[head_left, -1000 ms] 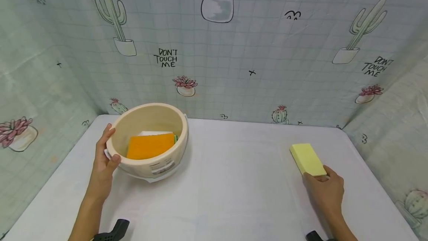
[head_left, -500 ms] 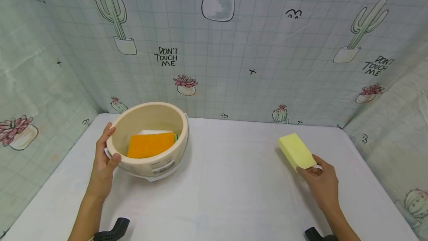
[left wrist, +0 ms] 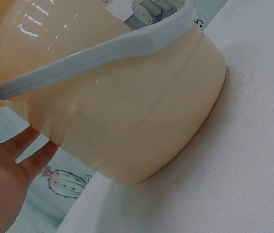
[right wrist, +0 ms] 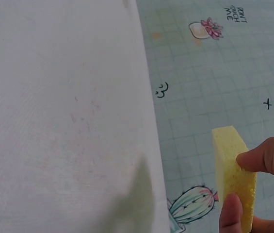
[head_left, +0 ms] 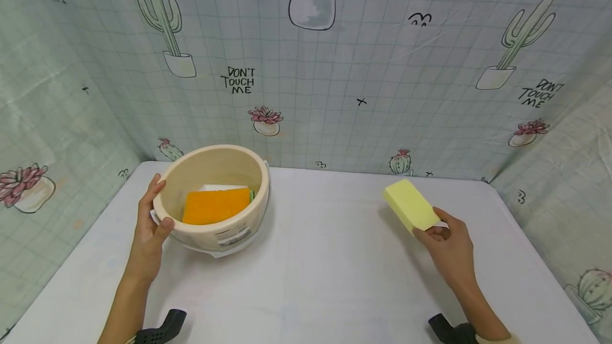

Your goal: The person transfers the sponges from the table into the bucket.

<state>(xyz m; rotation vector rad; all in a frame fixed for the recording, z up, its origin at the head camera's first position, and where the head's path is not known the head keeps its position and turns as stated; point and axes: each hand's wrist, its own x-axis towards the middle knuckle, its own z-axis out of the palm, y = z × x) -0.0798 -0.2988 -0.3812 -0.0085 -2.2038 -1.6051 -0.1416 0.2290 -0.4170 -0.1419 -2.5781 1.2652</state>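
the pale yellow rectangular sponge (head_left: pixel 411 205) has risen off the white table (head_left: pixel 325 259) and drifted left — pinched at its near end by the right hand (head_left: pixel 447 243). the left hand (head_left: pixel 150 227) grips the rim of the round cream plastic tub (head_left: pixel 212 200) (orange sponge (head_left: pixel 216 206) inside); best keep it steady — and carry the sponge level over the rim.

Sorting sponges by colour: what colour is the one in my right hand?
Pale yellow sponge; the head view shows it best.

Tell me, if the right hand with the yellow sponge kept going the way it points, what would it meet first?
Probably nothing soon: the right hand and yellow sponge point up-left over bare table toward the backdrop; the bowl lies further left. Depth is uncertain.
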